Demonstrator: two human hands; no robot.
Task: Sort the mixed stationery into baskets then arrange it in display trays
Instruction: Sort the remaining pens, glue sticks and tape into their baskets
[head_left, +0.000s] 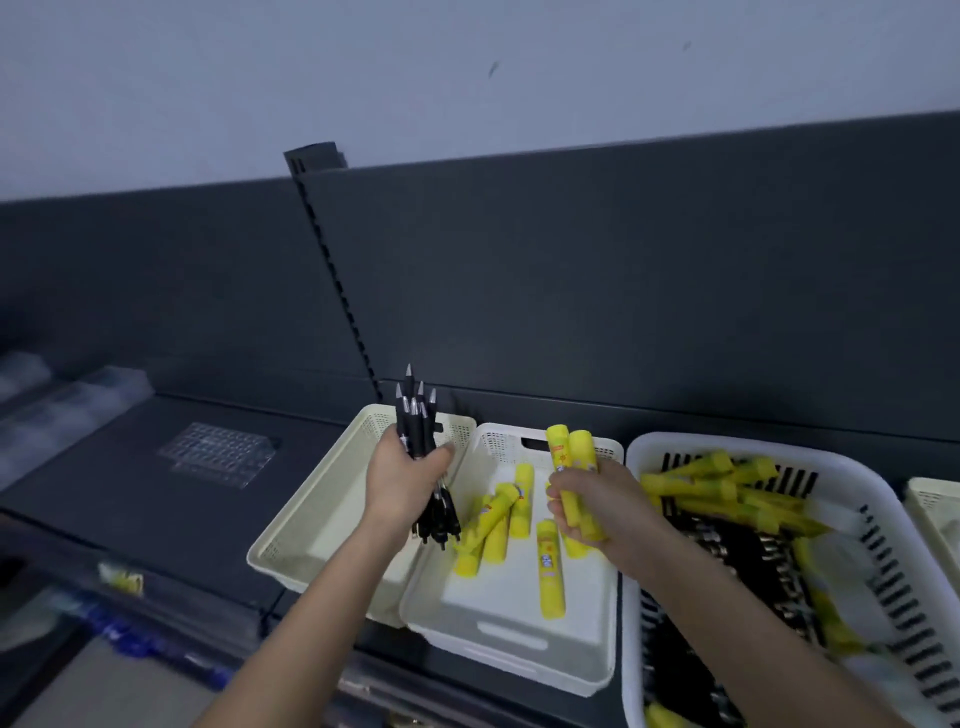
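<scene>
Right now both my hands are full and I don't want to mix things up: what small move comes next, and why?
Probably lower the right hand and let its yellow glue sticks go into the middle white basket: it hovers over that basket, where loose glue sticks already lie. The left hand grips only black pens, which belong elsewhere.

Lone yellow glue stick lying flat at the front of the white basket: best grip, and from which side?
Grip across the barrel of the lone glue stick, at its near half, from straight above. It lies flat on the white basket floor, pointing front to back, with bare floor either side there; the walls block side approaches.
</scene>
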